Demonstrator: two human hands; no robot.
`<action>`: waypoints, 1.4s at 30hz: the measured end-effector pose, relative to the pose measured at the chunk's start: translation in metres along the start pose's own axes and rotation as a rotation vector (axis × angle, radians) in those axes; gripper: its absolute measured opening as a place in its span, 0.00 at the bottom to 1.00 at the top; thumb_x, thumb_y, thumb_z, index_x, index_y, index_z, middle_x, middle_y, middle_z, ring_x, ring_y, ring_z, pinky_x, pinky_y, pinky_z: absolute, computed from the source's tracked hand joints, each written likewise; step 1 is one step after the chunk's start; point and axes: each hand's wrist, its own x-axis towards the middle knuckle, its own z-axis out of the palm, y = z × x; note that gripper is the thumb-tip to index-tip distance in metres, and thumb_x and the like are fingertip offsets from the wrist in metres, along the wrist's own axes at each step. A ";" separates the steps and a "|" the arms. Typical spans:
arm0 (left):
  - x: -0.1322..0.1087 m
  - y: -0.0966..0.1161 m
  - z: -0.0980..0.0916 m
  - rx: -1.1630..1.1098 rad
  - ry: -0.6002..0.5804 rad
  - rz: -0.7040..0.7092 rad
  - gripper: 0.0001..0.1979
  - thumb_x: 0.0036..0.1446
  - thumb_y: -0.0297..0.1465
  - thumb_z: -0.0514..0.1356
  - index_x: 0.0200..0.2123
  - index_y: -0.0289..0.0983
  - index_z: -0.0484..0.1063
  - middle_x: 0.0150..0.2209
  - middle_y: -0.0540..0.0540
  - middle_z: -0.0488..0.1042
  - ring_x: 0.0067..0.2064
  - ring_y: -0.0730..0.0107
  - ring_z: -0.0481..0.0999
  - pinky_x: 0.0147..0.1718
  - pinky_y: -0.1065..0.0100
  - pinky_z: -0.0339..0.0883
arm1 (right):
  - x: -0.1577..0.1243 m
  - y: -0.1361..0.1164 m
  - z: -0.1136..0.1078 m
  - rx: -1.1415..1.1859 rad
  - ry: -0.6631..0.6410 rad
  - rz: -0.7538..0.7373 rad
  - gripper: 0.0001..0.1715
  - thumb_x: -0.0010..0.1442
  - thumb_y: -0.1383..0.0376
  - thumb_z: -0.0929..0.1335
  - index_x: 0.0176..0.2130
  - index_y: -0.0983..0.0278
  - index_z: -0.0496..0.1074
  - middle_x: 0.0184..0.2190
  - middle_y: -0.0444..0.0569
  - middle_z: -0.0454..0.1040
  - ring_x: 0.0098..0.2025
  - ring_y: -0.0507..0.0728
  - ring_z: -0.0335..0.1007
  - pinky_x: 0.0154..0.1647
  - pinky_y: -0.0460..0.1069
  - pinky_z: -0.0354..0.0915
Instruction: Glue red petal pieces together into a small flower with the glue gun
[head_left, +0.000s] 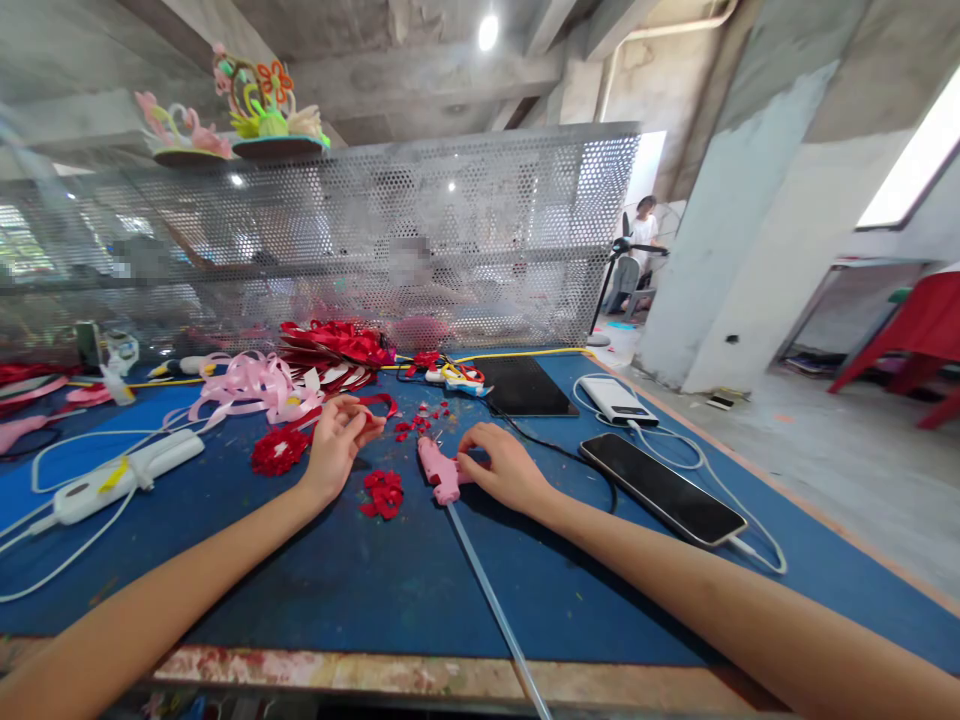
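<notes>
My left hand (pixel 339 442) is closed in a pinch on a red ribbon (pixel 384 402), a loop of which shows beyond the fingertips. My right hand (pixel 504 462) has its fingers at the handle of a pink hot glue gun (pixel 442 470), which lies on the mat with its nozzle pointing away from me. A long, pale glue stick (pixel 487 580) runs from the gun's back end over the table edge. Between my hands lies a red ribbon flower (pixel 384 494). Another red flower (pixel 279 451) rests left of my left hand, and small red scraps (pixel 421 418) are scattered beyond the nozzle.
Pink ribbon (pixel 259 385) and a red ribbon pile (pixel 334 345) lie at the back. A white power strip (pixel 131 477) with cables is at left. At right are a phone (pixel 664 487), a power bank (pixel 616 400) and a black pad (pixel 529 386). A perforated metal panel (pixel 480 230) stands behind.
</notes>
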 end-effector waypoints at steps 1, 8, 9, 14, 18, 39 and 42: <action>0.000 0.000 0.000 0.015 0.009 -0.029 0.18 0.42 0.34 0.65 0.36 0.40 0.61 0.29 0.55 0.69 0.30 0.74 0.75 0.34 0.68 0.69 | 0.000 0.000 -0.001 -0.001 0.000 -0.001 0.05 0.56 0.67 0.63 0.30 0.65 0.68 0.31 0.48 0.71 0.35 0.54 0.64 0.38 0.49 0.59; -0.002 -0.007 -0.003 0.255 0.010 -0.113 0.22 0.40 0.35 0.67 0.37 0.38 0.61 0.30 0.50 0.75 0.34 0.69 0.75 0.30 0.71 0.67 | -0.004 -0.007 -0.007 -0.163 -0.145 -0.075 0.20 0.45 0.71 0.64 0.41 0.66 0.69 0.44 0.53 0.70 0.45 0.59 0.62 0.46 0.52 0.56; -0.002 -0.009 -0.004 0.272 0.009 -0.121 0.23 0.40 0.35 0.67 0.37 0.37 0.61 0.30 0.49 0.76 0.34 0.68 0.76 0.31 0.70 0.67 | -0.005 -0.008 -0.007 -0.198 -0.175 -0.088 0.22 0.45 0.70 0.64 0.43 0.66 0.69 0.46 0.54 0.69 0.47 0.60 0.61 0.47 0.53 0.56; -0.001 -0.013 -0.007 0.246 0.002 -0.159 0.24 0.38 0.34 0.67 0.38 0.37 0.59 0.30 0.49 0.77 0.31 0.69 0.76 0.33 0.66 0.69 | -0.007 -0.015 -0.005 -0.299 -0.229 -0.019 0.18 0.47 0.69 0.63 0.41 0.66 0.68 0.43 0.54 0.69 0.43 0.59 0.62 0.43 0.52 0.56; -0.001 -0.013 -0.005 0.247 0.009 -0.168 0.24 0.37 0.33 0.67 0.37 0.37 0.59 0.27 0.53 0.74 0.28 0.73 0.75 0.33 0.66 0.70 | -0.006 -0.016 -0.006 -0.278 -0.190 0.022 0.14 0.49 0.67 0.64 0.40 0.65 0.66 0.39 0.51 0.68 0.37 0.56 0.64 0.35 0.48 0.57; -0.004 -0.012 -0.004 0.376 -0.148 -0.163 0.21 0.41 0.28 0.64 0.38 0.39 0.56 0.26 0.53 0.73 0.26 0.73 0.74 0.30 0.70 0.68 | -0.006 -0.009 0.004 -0.133 -0.237 -0.207 0.07 0.60 0.63 0.61 0.33 0.64 0.64 0.36 0.50 0.66 0.31 0.51 0.64 0.32 0.45 0.58; -0.004 -0.012 -0.004 0.388 -0.159 -0.160 0.21 0.42 0.28 0.63 0.38 0.39 0.57 0.25 0.54 0.73 0.27 0.73 0.74 0.29 0.71 0.68 | -0.005 -0.008 0.005 -0.162 -0.246 -0.204 0.08 0.60 0.63 0.61 0.32 0.64 0.63 0.34 0.49 0.65 0.29 0.51 0.63 0.30 0.45 0.56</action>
